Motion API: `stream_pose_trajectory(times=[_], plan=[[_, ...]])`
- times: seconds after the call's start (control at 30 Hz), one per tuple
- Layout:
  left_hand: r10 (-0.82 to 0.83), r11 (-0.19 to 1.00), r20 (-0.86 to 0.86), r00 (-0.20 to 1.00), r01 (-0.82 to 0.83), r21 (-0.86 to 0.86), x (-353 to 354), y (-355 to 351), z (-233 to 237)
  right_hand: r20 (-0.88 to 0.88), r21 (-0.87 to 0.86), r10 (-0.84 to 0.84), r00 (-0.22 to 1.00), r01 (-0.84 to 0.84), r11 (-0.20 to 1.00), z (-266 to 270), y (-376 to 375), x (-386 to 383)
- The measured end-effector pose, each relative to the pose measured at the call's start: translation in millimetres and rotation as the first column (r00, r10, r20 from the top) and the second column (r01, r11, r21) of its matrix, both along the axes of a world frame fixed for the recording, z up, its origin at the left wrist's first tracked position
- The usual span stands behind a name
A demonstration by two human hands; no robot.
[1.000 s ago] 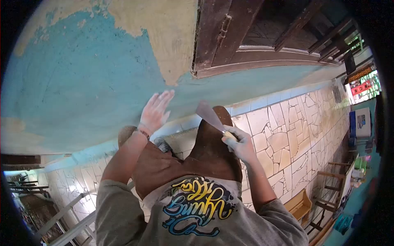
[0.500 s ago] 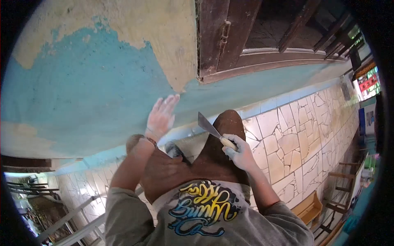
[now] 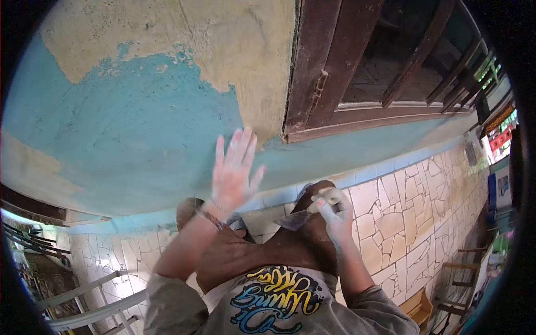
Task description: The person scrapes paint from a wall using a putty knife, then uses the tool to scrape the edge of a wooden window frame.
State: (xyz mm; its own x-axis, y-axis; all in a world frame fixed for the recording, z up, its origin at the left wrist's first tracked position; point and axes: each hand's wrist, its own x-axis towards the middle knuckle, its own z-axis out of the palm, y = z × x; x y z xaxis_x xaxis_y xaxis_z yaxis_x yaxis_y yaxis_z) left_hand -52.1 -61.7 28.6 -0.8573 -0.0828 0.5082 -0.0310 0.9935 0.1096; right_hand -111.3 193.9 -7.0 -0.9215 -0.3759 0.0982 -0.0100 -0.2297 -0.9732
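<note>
My left hand is spread flat against the blue painted wall, fingers apart, dusted white, with a bracelet on the wrist. My right hand grips the pale handle of a putty knife; its metal blade points left and down, off the wall, above my knee. Above the blue area the wall shows a bare yellowish patch where paint is gone.
A dark wooden window frame is set in the wall to the right of my hands. Below lies a floor of broken-tile mosaic. A white ladder rail is at lower left, wooden furniture at lower right.
The right hand has pulled the putty knife back from the wall and turned its blade downward. The left hand slid up the wall and spread its fingers. The view tilted upward.
</note>
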Motion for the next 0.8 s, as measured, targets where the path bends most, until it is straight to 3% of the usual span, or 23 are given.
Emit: stream_pose_trajectory(times=[0.07,0.17,0.27,0.33,0.4,0.47,0.57,0.63,0.8], plan=[[0.011,0.960,-0.163,0.987,0.035,0.277,14,30,-25,-0.168,-0.154,-0.055,0.984,0.029,0.988,4,-12,-19],[-0.024,0.883,-0.310,0.950,0.166,0.439,22,81,-2,-0.061,-0.411,0.156,0.986,-0.168,0.896,78,-38,-33],[-0.017,0.807,-0.455,0.890,0.280,0.519,6,116,27,-0.326,-0.535,0.265,0.908,-0.408,0.740,134,-66,-55],[-0.027,0.814,-0.481,0.876,0.298,0.499,-15,119,41,-0.567,-0.471,0.438,0.698,-0.711,0.522,174,-84,-71],[0.010,0.819,-0.524,0.851,0.293,0.493,-36,112,59,-0.689,-0.303,0.489,0.535,-0.826,0.476,214,-101,-77],[0.047,0.812,-0.591,0.805,0.313,0.492,-51,102,77,-0.710,-0.263,0.478,0.517,-0.825,0.500,241,-114,-74],[0.044,0.803,-0.662,0.748,0.368,0.469,-68,94,92,-0.710,-0.053,0.574,0.407,-0.844,0.533,276,-115,-82],[0.128,0.777,-0.708,0.695,0.373,0.506,-78,97,100,-0.689,0.053,0.630,0.358,-0.842,0.536,285,-122,-85],[0.118,0.754,-0.744,0.658,0.428,0.498,-90,92,98,-0.686,0.095,0.620,0.380,-0.798,0.595,290,-130,-76]])
